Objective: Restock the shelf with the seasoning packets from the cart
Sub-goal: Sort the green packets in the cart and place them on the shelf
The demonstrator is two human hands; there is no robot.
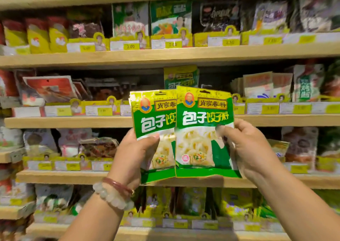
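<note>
A shop aisle fills the view: pale wooden shelves [73, 122] stacked in tiers, each crowded with seasoning bags behind yellow price-tag strips [128, 46].

Nearest, two forearms rise from the bottom edge. The left wrist carries a milky white bead bracelet [112, 197] and a thin dark red bangle [117, 184]. The left hand [132, 156] grips a green-and-white plastic seasoning packet with white lettering [154, 123], thumb pressed across its front; thin edges at its left side suggest more packets stacked behind it, though how many cannot be told. The right hand [250, 148] pinches a second matching green-and-white packet [204, 130] by its right edge, thumb on the front. This packet overlaps the right side of the left one, and both stand upright in the air in front of the shelves, touching none of them.

Behind them, on the middle tier, one more green packet of the same design [181, 77] stands upright, with a dark gap of open room just to its left and right. The neighbouring slots are packed with red, white and brown bags.
</note>
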